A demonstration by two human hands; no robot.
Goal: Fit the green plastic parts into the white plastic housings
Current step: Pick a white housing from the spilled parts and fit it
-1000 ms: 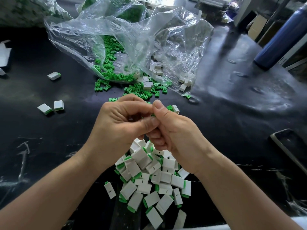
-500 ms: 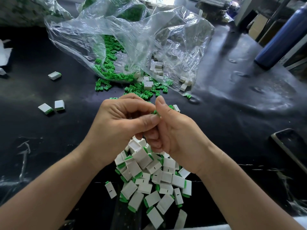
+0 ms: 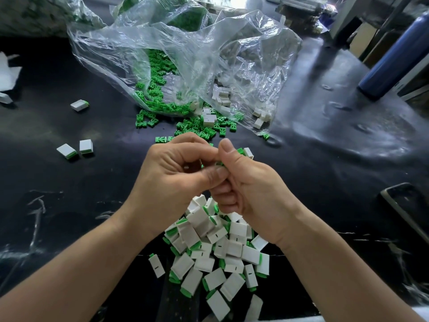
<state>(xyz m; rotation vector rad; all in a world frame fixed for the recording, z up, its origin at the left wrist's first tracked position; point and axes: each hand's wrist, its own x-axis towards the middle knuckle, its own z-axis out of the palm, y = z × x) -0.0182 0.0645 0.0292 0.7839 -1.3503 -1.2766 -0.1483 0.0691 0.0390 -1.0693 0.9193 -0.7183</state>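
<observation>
The left hand (image 3: 174,182) and the right hand (image 3: 253,191) are held together above the black table (image 3: 69,205), fingertips meeting, all fingers curled. A small green part (image 3: 219,163) is pinched where the left thumb and the right fingers meet; only a sliver of it is seen. A fleck of white is glimpsed inside the left hand's curl, but whether a housing is enclosed there cannot be told.

Directly below the hands, at 6 o'clock, a pile of fitted pieces (image 3: 220,249) is heaped, white bodies with green ends. Just past the right thumb, at 1 o'clock, one single piece (image 3: 248,152) is lying on the table. At 12 o'clock, loose green parts (image 3: 202,129) are scattered at the mouth of a clear plastic bag (image 3: 185,49), and unfilled white housings (image 3: 222,96) are seen inside it. At 9 to 10 o'clock, well apart, three stray fitted pieces (image 3: 86,145) are lying. A blue bottle (image 3: 394,59) is seen at 2 o'clock, and a dark flat device (image 3: 404,205) at 3 o'clock.
</observation>
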